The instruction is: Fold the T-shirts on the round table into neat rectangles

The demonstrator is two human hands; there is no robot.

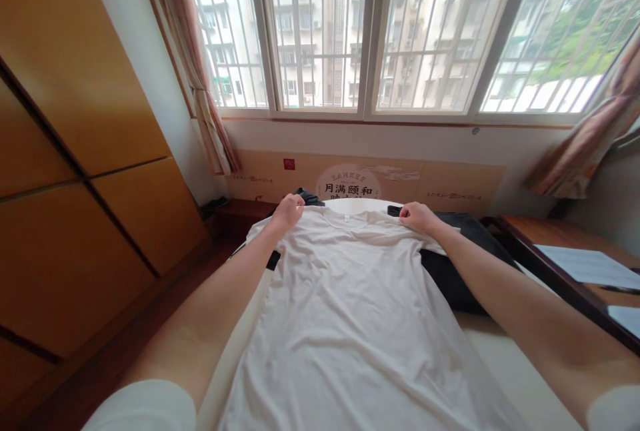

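Note:
A white T-shirt (345, 297) lies spread out with its neckline at the far end and its body running towards me, lightly wrinkled. My left hand (289, 212) pinches the shirt at its left shoulder. At the right shoulder, my right hand (418, 217) has its fingers closed on the fabric. Both arms are stretched out forward. Under the shirt is a pale surface (505, 357). Black cloth (455, 277) shows beneath the right sleeve, and a dark bundle (311, 197) sits just beyond my left hand.
A wooden desk (565, 234) with paper sheets (590, 264) and a pen (620, 289) stands at the right. Wooden cabinets (125, 217) line the left side. Beyond the shirt, a printed cardboard panel (460, 184) leans below the barred window (370, 51), between curtains (200, 84).

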